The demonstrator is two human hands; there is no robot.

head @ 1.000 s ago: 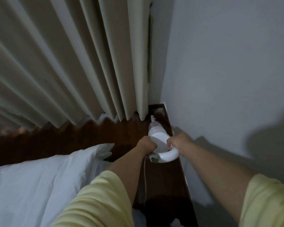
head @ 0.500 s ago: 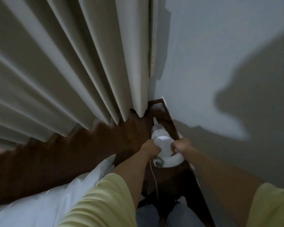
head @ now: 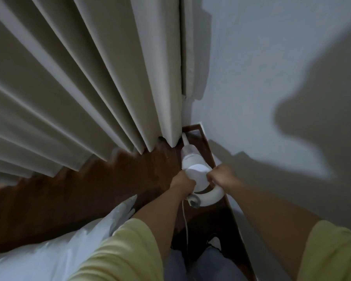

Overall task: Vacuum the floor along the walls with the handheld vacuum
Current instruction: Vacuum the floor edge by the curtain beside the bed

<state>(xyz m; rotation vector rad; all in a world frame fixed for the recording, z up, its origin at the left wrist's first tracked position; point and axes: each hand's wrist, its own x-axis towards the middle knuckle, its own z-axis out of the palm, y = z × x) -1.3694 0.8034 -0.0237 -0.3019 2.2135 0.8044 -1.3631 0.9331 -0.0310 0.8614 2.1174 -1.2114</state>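
Note:
A white handheld vacuum (head: 193, 163) with a loop handle points down into the room corner. Its narrow nozzle reaches the dark wooden floor (head: 150, 169) under the last curtain fold, beside the white wall (head: 272, 78). My left hand (head: 182, 182) grips the vacuum's body on its left side. My right hand (head: 221, 177) grips the right side where the handle joins. A thin white cord (head: 185, 218) hangs from the back end of the vacuum toward my legs.
Beige pleated curtains (head: 89, 78) hang to the floor along the left wall. White bedding (head: 59, 254) fills the lower left, close to my left arm. A dark baseboard (head: 233, 218) runs along the right wall. My legs stand in the narrow strip between bed and wall.
The view has moved closer to the corner and tilted down. The vacuum's nozzle has pushed farther into the corner under the curtain. Both hands keep their hold.

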